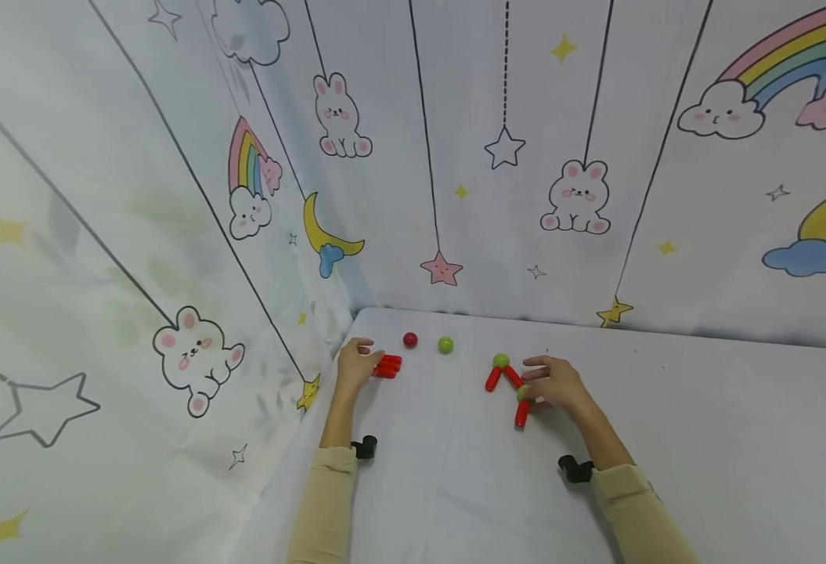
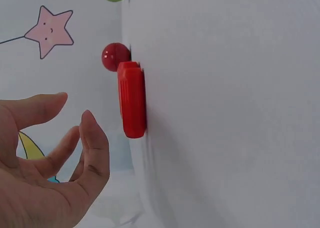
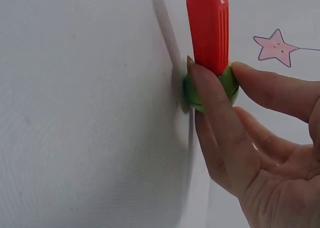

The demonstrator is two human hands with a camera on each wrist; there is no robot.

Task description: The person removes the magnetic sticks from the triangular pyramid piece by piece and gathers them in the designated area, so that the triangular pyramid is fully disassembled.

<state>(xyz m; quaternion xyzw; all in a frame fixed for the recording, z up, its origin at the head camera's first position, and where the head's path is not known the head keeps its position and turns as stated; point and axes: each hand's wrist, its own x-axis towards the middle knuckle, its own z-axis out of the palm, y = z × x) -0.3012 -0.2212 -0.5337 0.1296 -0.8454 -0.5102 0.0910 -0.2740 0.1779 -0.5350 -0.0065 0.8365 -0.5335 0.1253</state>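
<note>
My left hand (image 1: 356, 363) is at the left side of the table beside a group of loose red rods (image 1: 389, 366). In the left wrist view a gap shows between its bent fingers and the rods (image 2: 132, 100), and nothing is held. My right hand (image 1: 559, 385) pinches a green ball (image 3: 229, 85) between thumb and fingers. A red rod (image 3: 209, 30) sticks out of that ball. The ball belongs to a joined chain: a red rod (image 1: 513, 377) links it to another green ball (image 1: 501, 360), which bears one more red rod (image 1: 493, 379).
A loose red ball (image 1: 410, 340) and a loose green ball (image 1: 445, 345) lie toward the back of the white table (image 1: 701, 439). A printed white curtain (image 1: 398, 157) hangs behind the table and along its left side.
</note>
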